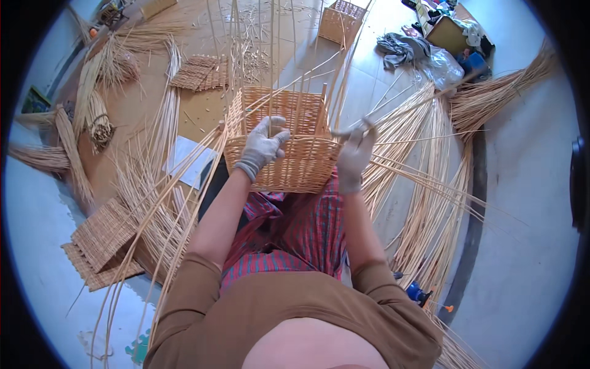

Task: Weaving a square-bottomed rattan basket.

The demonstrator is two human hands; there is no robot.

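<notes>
A half-woven rectangular wicker basket (295,165) rests on my lap, with long loose canes standing up from its walls. My left hand (264,146), in a pale knit glove, grips the near rim left of its middle, thumb and fingers bent around the edge. At the basket's right corner is my right hand (356,157), gloved too and slightly blurred. Its fingers are closed on a cane strand (387,107) that runs up to the right. Other loose canes (430,184) stick out past the basket's right side.
Long cane bundles (424,135) spread over the floor at right, more (101,117) at left. Woven panels (107,234) lie at lower left, another (200,72) farther off. A second basket (341,23) stands at the back. Cloth (399,49) and plastic bags (442,67) lie at upper right.
</notes>
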